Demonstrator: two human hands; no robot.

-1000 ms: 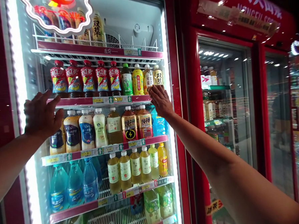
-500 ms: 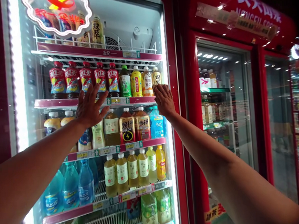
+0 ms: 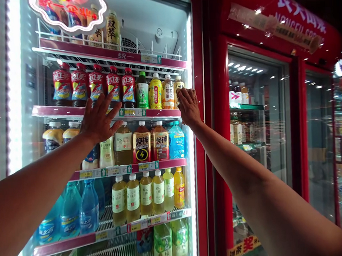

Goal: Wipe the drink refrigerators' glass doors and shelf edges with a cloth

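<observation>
My left hand (image 3: 99, 118) is raised before the lit drinks cooler, fingers spread and nothing in them. It overlaps the row of red-capped tea bottles (image 3: 128, 88) and the shelf edge below. My right hand (image 3: 189, 106) reaches to the cooler's right side, over the last bottle (image 3: 178, 83) of that row, which it partly covers. Its fingers are extended and slightly bent, palm turned away, and I see nothing held. Whether either hand touches the cooler's glass front, I cannot tell. A glowing oval sign (image 3: 67, 15) hangs at the upper left.
Lower shelves hold dark energy-drink bottles (image 3: 141, 143), pale tea bottles (image 3: 134, 198) and blue bottles (image 3: 89, 206). A bright light strip (image 3: 17, 113) runs down the left side. On the right stands another red cooler (image 3: 224, 159) with glass doors.
The view has shifted slightly, and the lower shelves appear further left. My right hand sits a little higher and further right in view. My left hand is slightly further left, still spread.
</observation>
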